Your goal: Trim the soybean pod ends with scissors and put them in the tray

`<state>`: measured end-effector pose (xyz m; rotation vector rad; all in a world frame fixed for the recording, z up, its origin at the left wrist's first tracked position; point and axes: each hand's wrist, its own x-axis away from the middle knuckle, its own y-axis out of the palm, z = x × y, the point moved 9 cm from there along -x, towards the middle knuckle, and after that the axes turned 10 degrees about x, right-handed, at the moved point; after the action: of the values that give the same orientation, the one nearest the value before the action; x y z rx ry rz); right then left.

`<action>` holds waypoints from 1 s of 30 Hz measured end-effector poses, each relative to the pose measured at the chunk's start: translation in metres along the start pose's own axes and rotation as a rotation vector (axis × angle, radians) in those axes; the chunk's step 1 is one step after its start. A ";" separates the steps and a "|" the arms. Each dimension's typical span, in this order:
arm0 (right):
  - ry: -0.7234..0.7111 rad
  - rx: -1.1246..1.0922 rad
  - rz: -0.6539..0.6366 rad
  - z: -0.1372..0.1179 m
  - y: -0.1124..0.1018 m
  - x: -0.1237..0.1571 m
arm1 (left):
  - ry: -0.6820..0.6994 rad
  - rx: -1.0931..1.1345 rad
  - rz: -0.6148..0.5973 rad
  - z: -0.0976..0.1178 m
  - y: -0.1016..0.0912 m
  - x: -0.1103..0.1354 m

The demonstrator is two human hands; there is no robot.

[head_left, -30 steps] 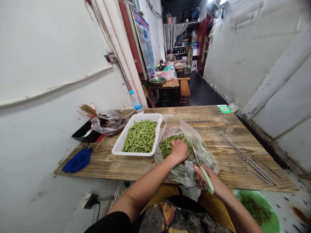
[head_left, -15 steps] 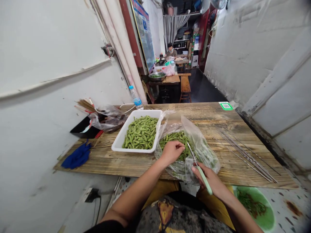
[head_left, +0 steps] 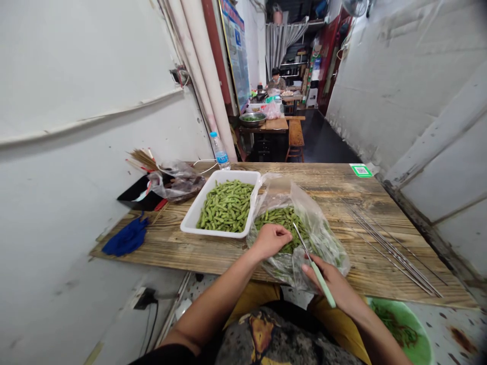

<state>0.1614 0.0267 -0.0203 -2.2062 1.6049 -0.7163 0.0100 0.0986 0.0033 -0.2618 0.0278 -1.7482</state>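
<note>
From the camera on my head I look down at my left hand (head_left: 272,241), which hovers at the mouth of a clear plastic bag (head_left: 321,223) over green pods (head_left: 279,215); its fingers curl inward toward the thumb, but whether the tips meet or pinch a pod I cannot tell. My right hand (head_left: 329,281) is closed on scissors (head_left: 322,285) with a pale green handle, their slim metal blades pointing up and away from me, the tip over the pods just right of my left fingers. The bagged pods sit right in front of me near the front edge of the wooden table (head_left: 207,253), and the bag's edge lies against the right rim of a white tray (head_left: 213,233) with a broad heap of loose pods (head_left: 226,205) in it. Behind the tray stands a water bottle (head_left: 220,154) with a blue cap; to its left are a dark box (head_left: 131,195) and a crumpled bag (head_left: 180,182), with a blue cloth (head_left: 127,237) nearer me. On my right, thin metal skewers (head_left: 395,248) lie in a loose bundle, and a green-and-white card (head_left: 361,170) lies at the far edge. Below the table, at my right, I see part of a green basin (head_left: 424,334) holding stringy green and brown scraps. Farther back, a person (head_left: 277,82) sits at another table.
</note>
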 end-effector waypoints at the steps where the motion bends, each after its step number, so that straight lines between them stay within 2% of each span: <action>1: -0.018 0.023 -0.008 -0.002 0.000 0.000 | -0.002 0.008 0.003 0.000 0.000 0.000; 6: -0.061 0.038 -0.054 -0.010 0.004 0.003 | -0.005 0.039 -0.016 0.001 0.002 0.001; 13: 0.056 -0.147 -0.070 0.007 0.020 0.001 | -0.040 0.103 -0.035 -0.004 0.007 0.002; 15: 0.102 -0.205 -0.098 0.014 0.025 0.000 | -0.037 0.184 -0.006 -0.005 0.003 0.001; 18: 0.138 -0.316 -0.118 0.019 0.026 0.001 | -0.061 0.429 0.059 -0.010 -0.004 -0.002; 22: 0.113 -0.354 -0.142 0.011 0.023 0.007 | -0.185 0.722 -0.036 -0.014 0.008 -0.001; 25: 0.081 -0.298 -0.177 0.002 0.024 0.010 | -0.235 0.789 -0.063 -0.012 0.016 0.004; 30: 0.054 -0.254 -0.162 -0.001 0.025 0.007 | -0.209 0.865 0.016 -0.011 0.017 0.006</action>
<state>0.1430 0.0122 -0.0315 -2.5419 1.6352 -0.6511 0.0229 0.0882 -0.0089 0.1940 -0.8533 -1.5564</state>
